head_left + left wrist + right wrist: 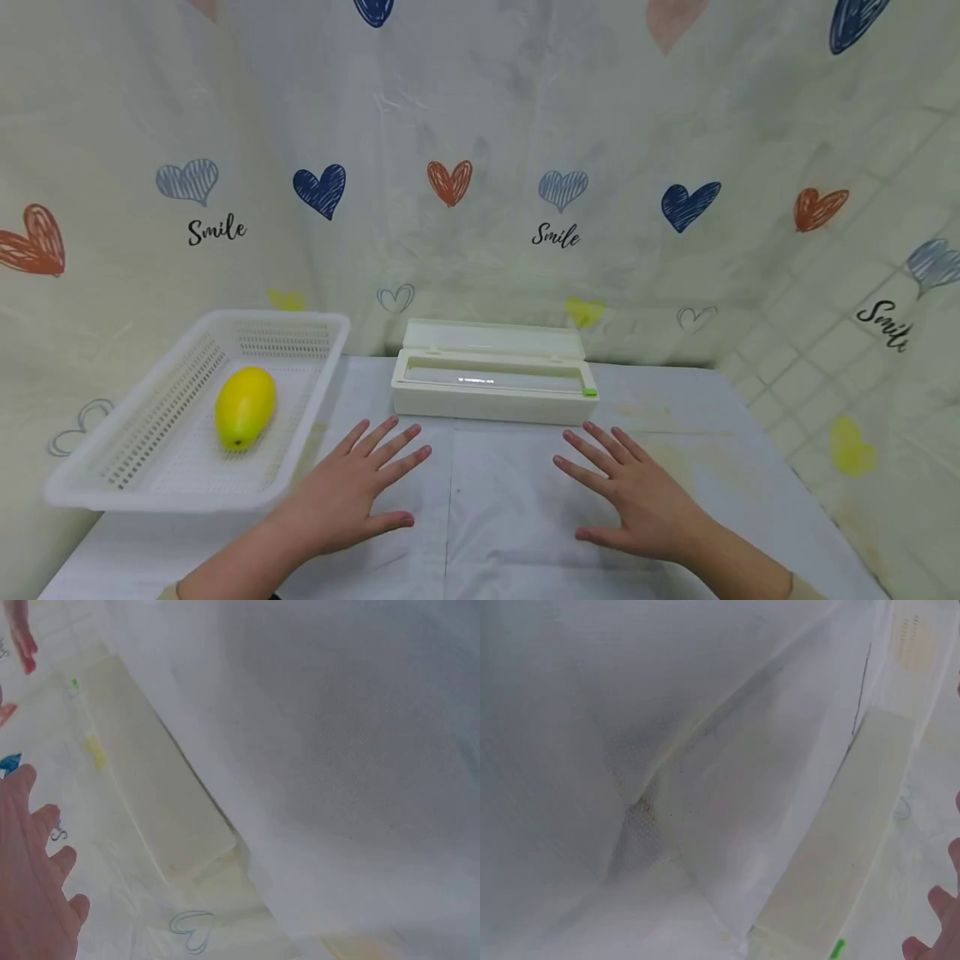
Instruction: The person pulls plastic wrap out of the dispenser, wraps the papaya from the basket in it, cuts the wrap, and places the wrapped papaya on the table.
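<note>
My left hand [360, 492] is held over the table with its fingers spread and nothing in it. Across from it my right hand [630, 496] has the same spread fingers, likewise holding nothing. Beyond both hands lies a long white box [495, 404] with its lid [491, 336] raised at the back; a clear roll, perhaps plastic wrap, shows inside, and a small green tab [590, 392] sits at its right end. Left of my left hand, a yellow mango-like fruit [245, 408] rests in a white plastic basket [78, 492]. In the left wrist view the box [154, 772] shows its front side.
A white cloth [480, 517] with creases covers the table [765, 483]. Behind it hangs a pale curtain [480, 108] printed with hearts and the word Smile. The basket takes up the table's left side, and its left end reaches past the table edge.
</note>
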Demonstrator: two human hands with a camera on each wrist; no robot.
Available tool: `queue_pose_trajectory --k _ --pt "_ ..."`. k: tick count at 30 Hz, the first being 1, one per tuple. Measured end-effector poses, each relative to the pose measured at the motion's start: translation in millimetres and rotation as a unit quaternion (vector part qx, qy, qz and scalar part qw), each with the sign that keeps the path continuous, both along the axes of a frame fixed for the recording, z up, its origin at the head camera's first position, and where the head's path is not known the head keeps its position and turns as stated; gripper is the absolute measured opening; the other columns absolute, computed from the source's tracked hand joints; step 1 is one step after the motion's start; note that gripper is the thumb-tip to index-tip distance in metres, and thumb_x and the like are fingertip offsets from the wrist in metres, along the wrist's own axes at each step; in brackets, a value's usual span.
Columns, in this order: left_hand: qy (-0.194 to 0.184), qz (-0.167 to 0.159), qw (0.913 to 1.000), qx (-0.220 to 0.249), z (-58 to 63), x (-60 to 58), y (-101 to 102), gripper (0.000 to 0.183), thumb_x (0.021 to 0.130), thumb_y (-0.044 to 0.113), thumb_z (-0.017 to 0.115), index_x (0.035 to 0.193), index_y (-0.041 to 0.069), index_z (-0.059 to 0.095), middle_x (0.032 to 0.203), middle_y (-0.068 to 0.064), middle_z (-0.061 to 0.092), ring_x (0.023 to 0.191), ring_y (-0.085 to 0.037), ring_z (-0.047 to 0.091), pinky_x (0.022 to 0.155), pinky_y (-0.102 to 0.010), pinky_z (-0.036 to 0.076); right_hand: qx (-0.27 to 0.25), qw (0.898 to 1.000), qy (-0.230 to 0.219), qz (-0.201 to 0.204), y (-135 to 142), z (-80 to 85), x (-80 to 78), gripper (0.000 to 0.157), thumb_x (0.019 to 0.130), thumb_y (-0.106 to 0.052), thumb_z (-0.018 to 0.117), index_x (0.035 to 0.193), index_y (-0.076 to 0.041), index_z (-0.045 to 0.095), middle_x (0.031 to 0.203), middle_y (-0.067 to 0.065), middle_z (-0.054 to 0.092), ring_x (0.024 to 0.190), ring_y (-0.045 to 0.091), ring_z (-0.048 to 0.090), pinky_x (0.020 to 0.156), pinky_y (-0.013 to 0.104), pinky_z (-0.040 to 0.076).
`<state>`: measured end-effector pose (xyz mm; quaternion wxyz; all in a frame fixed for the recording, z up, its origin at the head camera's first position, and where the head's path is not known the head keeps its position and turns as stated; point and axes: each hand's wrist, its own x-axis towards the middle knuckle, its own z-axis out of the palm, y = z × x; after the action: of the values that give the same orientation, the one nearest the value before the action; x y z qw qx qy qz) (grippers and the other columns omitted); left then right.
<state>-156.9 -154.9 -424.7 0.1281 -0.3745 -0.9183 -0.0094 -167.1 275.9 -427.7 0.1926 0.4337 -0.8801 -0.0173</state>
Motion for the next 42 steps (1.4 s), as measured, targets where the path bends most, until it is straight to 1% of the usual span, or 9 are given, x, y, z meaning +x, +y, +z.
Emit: queue_pose_trajectory --k 4,8,12,17,20,25,30,36,42 --pt "-0.011 0.004 0.9999 0.0 4.6 -2.5 -0.9 0.08 0.092 0.072 0.044 0.158 0.029 0.027 0.161 -0.001 0.029 0.148 -0.03 0.024 0.117 -0.054 0.02 -0.021 1.0 -0.016 0.013 1.1 1.3 -3.3 0.083 0.08 -0.055 0.075 0.152 -0.031 0.04 0.159 0.001 0.034 0.142 0.033 0.035 0.119 0.038 0.012" --pt "-0.034 0.014 0.9993 0.005 14.2 -7.6 -1.1 0.08 0.092 0.073 0.042 0.158 0.031 0.025 0.159 0.0 0.033 0.146 -0.026 0.027 0.117 -0.051 0.023 -0.056 0.998 -0.028 0.022 3.4 4.5 -9.3 0.074 0.082 -0.047 0.077 0.148 -0.03 0.048 0.151 -0.002 0.045 0.135 0.027 0.045 0.109 0.038 0.031" --pt "-0.048 0.022 0.9985 0.016 28.8 -13.9 -2.4 0.077 0.093 0.073 0.039 0.156 0.03 0.03 0.153 0.0 0.04 0.141 -0.025 0.036 0.113 -0.048 0.03 -0.08 0.995 -0.043 0.029 4.6 10.7 -17.7 0.062 0.086 -0.041 0.075 0.143 -0.029 0.053 0.141 -0.002 0.055 0.125 0.022 0.053 0.096 0.044 0.045" --pt "-0.066 0.027 0.997 0.03 48.3 -23.5 -1.6 0.074 0.094 0.07 0.042 0.154 0.027 0.036 0.147 -0.003 0.046 0.134 -0.025 0.044 0.108 -0.049 0.037 -0.113 0.991 -0.074 0.019 9.1 17.8 -29.2 0.053 0.086 -0.037 0.076 0.136 -0.028 0.059 0.131 -0.009 0.059 0.116 0.015 0.057 0.092 0.041 0.049" --pt "-0.082 0.041 0.9953 0.031 54.1 -31.2 -1.4 0.075 0.093 0.069 0.045 0.154 0.028 0.035 0.148 -0.003 0.046 0.135 -0.026 0.044 0.108 -0.05 0.038 -0.128 0.987 -0.097 -0.004 11.5 22.2 -35.9 0.049 0.086 -0.037 0.077 0.132 -0.028 0.063 0.126 -0.012 0.061 0.114 0.014 0.058 0.092 0.041 0.05" --pt "-0.095 0.065 0.9928 0.033 54.4 -45.3 -3.1 0.075 0.092 0.065 0.054 0.155 0.028 0.035 0.148 -0.006 0.047 0.134 -0.028 0.045 0.107 -0.05 0.04 -0.138 0.977 -0.148 -0.063 14.1 29.0 -48.4 0.044 0.088 -0.039 0.075 0.129 -0.025 0.066 0.124 -0.009 0.062 0.116 0.018 0.058 0.094 0.045 0.05" --pt "-0.104 0.071 0.9917 0.024 51.0 -60.4 -3.1 0.074 0.094 0.065 0.051 0.155 0.026 0.035 0.146 -0.007 0.048 0.13 -0.03 0.048 0.105 -0.05 0.042 -0.136 0.967 -0.186 -0.11 16.6 37.3 -64.7 0.042 0.091 -0.044 0.07 0.127 -0.024 0.067 0.122 -0.003 0.061 0.116 0.024 0.057 0.094 0.049 0.049" --pt "-0.121 0.085 0.989 0.005 47.6 -78.0 1.1 0.073 0.095 0.062 0.051 0.154 0.022 0.036 0.146 -0.008 0.048 0.128 -0.03 0.05 0.103 -0.05 0.043 -0.124 0.959 -0.217 -0.132 15.5 46.3 -88.0 0.04 0.092 -0.04 0.069 0.127 -0.02 0.068 0.121 0.002 0.06 0.111 0.026 0.057 0.09 0.049 0.049" --pt "-0.157 0.112 0.9812 0.005 45.6 -95.4 5.7 0.075 0.094 0.063 0.053 0.155 0.022 0.035 0.148 -0.009 0.046 0.131 -0.032 0.047 0.104 -0.051 0.042 -0.093 0.951 -0.25 -0.157 11.4 48.9 -109.4 0.039 0.095 -0.037 0.065 0.129 -0.017 0.067 0.134 0.017 0.054 0.124 0.04 0.05 0.097 0.057 0.043"
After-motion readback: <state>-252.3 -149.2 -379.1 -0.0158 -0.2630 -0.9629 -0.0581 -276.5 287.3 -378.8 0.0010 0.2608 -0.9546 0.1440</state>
